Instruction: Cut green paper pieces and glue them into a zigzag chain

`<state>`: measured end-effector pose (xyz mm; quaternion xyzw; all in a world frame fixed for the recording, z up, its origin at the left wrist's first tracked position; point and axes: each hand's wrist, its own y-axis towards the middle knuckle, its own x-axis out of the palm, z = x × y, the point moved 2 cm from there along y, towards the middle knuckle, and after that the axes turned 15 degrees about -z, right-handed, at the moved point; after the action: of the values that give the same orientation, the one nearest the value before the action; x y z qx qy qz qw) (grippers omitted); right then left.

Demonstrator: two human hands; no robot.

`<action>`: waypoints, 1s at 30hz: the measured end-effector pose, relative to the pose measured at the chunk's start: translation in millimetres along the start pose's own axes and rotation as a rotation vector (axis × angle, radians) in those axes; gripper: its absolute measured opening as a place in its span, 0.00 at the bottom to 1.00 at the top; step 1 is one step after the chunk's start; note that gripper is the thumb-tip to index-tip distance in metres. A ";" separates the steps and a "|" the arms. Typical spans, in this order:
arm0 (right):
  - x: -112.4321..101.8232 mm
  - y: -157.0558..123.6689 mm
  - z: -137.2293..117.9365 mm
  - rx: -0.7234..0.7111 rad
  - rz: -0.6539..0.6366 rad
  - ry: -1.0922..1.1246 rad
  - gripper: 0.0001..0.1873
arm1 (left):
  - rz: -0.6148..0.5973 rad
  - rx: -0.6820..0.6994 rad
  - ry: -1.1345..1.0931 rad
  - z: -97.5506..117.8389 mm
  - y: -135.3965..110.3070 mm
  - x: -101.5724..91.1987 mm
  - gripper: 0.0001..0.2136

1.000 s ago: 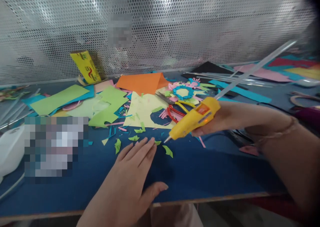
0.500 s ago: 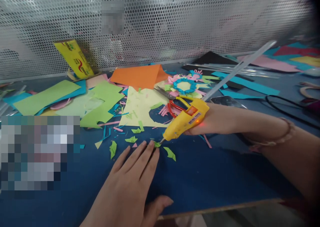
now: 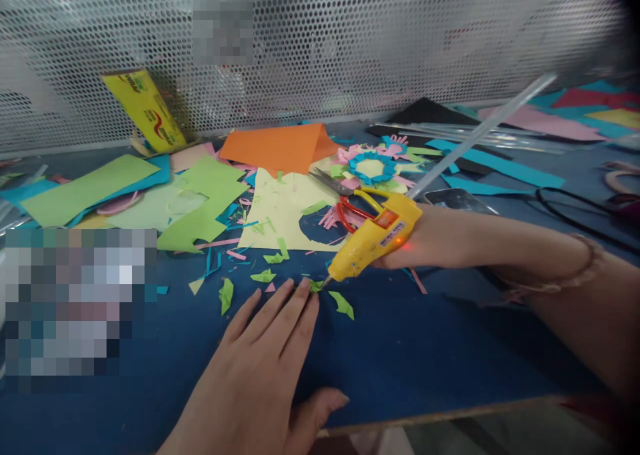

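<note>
Blue bench (image 3: 425,361) is littered with paper scraps (image 3: 227,296); perforated metal screen (image 3: 350,55) behind. Right hand (image 3: 425,238) has fingers wrapped round yellow glue gun (image 3: 373,241), nozzle (image 3: 327,281) at small green paper piece (image 3: 316,286) on bench. Left hand (image 3: 265,355) lies flat, fingers slightly spread beside it.

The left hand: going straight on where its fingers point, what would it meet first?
The left hand would likely meet the small green paper piece right at its index and middle fingertips; whether they touch is hard to tell.
</note>
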<state>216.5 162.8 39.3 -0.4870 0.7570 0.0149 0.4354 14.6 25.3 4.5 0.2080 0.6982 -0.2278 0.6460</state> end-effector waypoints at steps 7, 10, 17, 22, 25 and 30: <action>-1.0 -1.0 -0.8 0.015 0.035 -0.035 0.09 | -0.005 0.003 -0.019 -0.1 -0.8 0.9 0.30; -0.3 -1.2 -1.6 0.028 0.033 -0.047 0.09 | -0.010 0.002 -0.032 -0.2 -1.1 1.1 0.30; -0.2 -4.0 1.2 0.008 0.047 -0.072 0.10 | -0.011 0.001 -0.068 -0.4 -0.7 -0.1 0.30; -0.5 -6.5 3.4 -0.008 0.032 -0.123 0.15 | -0.029 -0.006 -0.068 0.4 -0.9 -2.0 0.30; -0.1 -7.4 1.1 -0.035 0.039 -0.108 0.18 | -0.022 -0.006 -0.080 0.2 -0.8 -1.9 0.29; -8.2 -17.3 2.0 -0.036 0.055 -0.013 0.20 | 0.005 -0.037 -0.111 -0.8 -2.7 -2.0 0.30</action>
<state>232.0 160.6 50.6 -0.4734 0.7670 0.0434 0.4309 12.6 23.6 6.6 0.1849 0.6649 -0.2244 0.6880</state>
